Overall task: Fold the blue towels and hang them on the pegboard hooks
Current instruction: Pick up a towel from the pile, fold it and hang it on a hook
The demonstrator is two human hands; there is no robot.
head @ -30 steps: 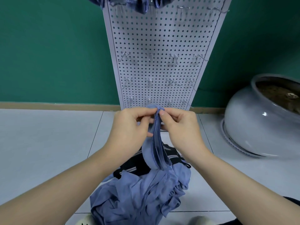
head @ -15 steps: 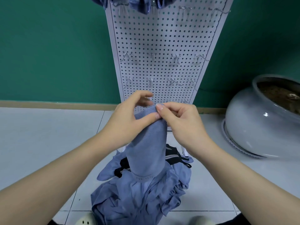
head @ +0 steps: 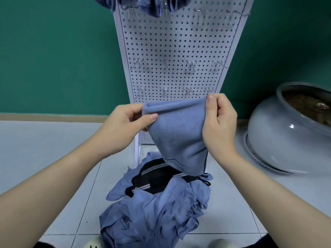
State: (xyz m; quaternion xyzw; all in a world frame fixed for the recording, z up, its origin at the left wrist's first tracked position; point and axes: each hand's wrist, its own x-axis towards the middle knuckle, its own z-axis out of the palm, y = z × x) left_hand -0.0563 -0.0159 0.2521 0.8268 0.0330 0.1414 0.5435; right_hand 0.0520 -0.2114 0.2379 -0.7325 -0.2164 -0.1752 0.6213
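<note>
I hold a folded blue towel [head: 179, 133] spread between both hands in front of the white pegboard [head: 179, 51]. My left hand [head: 125, 126] pinches its top left corner and my right hand [head: 220, 126] pinches its top right corner. The towel hangs down in a doubled panel. Below it a heap of blue towels [head: 154, 212] spills from a black striped bag [head: 157, 178] on the floor. Several blue towels [head: 154, 6] hang from hooks at the pegboard's top edge. Bare metal hooks [head: 190, 64] stand in rows lower down.
A large grey ceramic pot [head: 283, 138] with soil sits on the floor at the right. A green wall [head: 53, 59] stands behind the pegboard. The floor [head: 44, 149] is pale tile. Light shoes [head: 93, 243] show at the bottom edge.
My hands have moved apart, drawing the bunched towel open into a wide flat panel. The towel was held as a narrow strip between close fingers one second ago.
</note>
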